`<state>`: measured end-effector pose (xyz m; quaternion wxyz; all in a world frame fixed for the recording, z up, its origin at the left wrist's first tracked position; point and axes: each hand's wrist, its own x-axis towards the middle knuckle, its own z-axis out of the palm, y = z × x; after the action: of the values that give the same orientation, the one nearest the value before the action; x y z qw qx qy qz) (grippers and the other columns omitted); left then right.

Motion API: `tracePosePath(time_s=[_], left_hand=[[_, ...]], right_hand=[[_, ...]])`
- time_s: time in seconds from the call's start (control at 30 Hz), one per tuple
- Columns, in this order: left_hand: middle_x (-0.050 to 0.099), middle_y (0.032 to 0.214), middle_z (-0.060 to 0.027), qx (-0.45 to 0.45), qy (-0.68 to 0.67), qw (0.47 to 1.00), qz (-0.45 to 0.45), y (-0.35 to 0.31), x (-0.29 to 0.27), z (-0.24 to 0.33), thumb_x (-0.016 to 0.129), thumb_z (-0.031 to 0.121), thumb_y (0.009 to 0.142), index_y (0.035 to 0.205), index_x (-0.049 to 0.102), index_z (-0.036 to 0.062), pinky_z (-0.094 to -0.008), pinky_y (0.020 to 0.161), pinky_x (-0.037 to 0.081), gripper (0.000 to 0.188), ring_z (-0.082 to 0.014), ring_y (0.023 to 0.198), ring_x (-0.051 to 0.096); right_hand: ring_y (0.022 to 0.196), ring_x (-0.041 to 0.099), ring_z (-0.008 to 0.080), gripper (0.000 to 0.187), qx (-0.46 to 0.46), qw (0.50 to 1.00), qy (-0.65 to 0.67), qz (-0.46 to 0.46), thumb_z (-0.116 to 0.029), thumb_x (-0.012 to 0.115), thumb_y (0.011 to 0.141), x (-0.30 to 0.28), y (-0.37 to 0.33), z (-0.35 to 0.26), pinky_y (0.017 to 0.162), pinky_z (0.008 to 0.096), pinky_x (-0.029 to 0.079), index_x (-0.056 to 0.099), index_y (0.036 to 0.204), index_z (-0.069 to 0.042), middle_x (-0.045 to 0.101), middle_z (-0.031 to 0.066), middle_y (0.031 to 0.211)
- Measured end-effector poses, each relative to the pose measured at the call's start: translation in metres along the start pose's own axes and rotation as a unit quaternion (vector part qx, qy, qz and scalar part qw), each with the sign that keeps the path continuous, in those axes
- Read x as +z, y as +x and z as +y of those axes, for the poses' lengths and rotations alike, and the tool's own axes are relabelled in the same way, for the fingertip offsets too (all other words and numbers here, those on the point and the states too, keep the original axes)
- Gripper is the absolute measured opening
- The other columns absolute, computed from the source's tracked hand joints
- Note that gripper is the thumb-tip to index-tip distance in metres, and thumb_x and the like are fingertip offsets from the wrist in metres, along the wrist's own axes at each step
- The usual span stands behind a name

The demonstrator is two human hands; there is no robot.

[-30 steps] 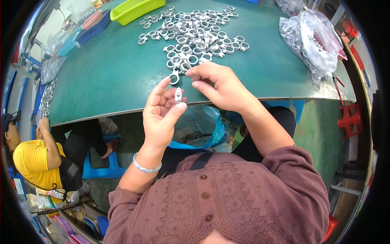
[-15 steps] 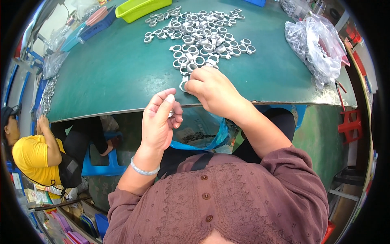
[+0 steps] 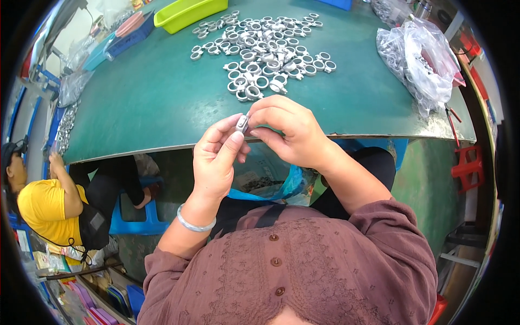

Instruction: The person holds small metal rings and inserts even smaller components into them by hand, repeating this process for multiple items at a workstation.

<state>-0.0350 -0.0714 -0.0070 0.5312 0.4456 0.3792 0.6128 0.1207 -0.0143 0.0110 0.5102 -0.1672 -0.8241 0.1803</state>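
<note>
Above the table's near edge, a grey metal ring with a small lug [image 3: 242, 123] sits between my two hands, its lug facing up. My left hand [image 3: 215, 157] pinches it between thumb and forefinger, the other fingers curled beneath. From the other side the fingertips of my right hand [image 3: 292, 130] close on the ring's edge, thumb bent underneath. Whether something else small lies inside the left fingers is hidden. Just beyond the hands spreads a loose pile of similar grey rings [image 3: 278, 85] on the green table [image 3: 146, 103].
A lime-green basket [image 3: 187, 15] stands at the back left, near a blue tray [image 3: 130, 35]. At the right lies a clear plastic bag of metal parts [image 3: 417, 65]. A blue-rimmed bag [image 3: 292, 184] hangs below the table edge. A person in yellow [image 3: 51, 208] sits at the left.
My right hand has drawn a ring back from the near end of the pile to my left hand. The left hand has risen slightly, and its thumb and forefinger now grip that ring.
</note>
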Motion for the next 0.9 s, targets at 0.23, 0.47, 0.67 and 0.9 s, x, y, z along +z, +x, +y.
tracePosePath(time_s=[0.23,0.47,0.67,0.9], left_hand=[[0.058,0.087,-0.0050,0.043,0.034,0.998,-0.027,0.000,0.002,-0.003,0.055,0.006,0.085,0.114,0.051,-0.0008,-0.0199,0.056,0.043,0.030,-0.0096,0.068,0.054],[0.058,0.095,-0.0075,0.144,0.112,0.983,-0.009,-0.002,0.008,-0.005,0.057,-0.002,0.081,0.117,0.049,-0.0013,-0.0190,0.061,0.043,0.037,-0.0078,0.072,0.053],[0.056,0.093,-0.0051,0.228,0.182,0.956,-0.013,0.001,0.005,-0.009,0.060,-0.006,0.077,0.118,0.048,-0.0033,-0.0194,0.069,0.044,0.042,-0.0083,0.080,0.052],[0.056,0.090,-0.0030,0.189,0.190,0.963,-0.012,0.000,0.011,-0.001,0.061,-0.004,0.077,0.112,0.051,-0.0031,-0.0186,0.072,0.043,0.037,-0.0076,0.081,0.051]], right_hand=[[0.073,0.057,0.0262,0.019,0.033,0.999,0.035,0.013,-0.001,0.065,0.069,-0.006,-0.002,-0.003,0.064,0.0317,0.046,0.055,0.085,-0.003,0.056,0.0102,0.080],[0.070,0.059,0.0210,0.018,0.082,0.993,0.085,0.012,-0.002,0.064,0.072,-0.009,-0.002,-0.007,0.062,0.0284,0.047,0.057,0.089,-0.002,0.057,0.0099,0.078],[0.067,0.058,0.0142,0.020,0.140,0.981,0.133,-0.018,0.000,0.062,0.074,-0.014,-0.006,-0.004,0.062,0.0248,0.047,0.058,0.094,0.000,0.058,0.0074,0.078],[0.075,0.058,0.0104,0.025,0.212,0.948,0.238,0.007,0.001,0.060,0.077,-0.012,-0.009,-0.003,0.068,0.0240,0.048,0.056,0.101,0.001,0.060,0.0060,0.084]])
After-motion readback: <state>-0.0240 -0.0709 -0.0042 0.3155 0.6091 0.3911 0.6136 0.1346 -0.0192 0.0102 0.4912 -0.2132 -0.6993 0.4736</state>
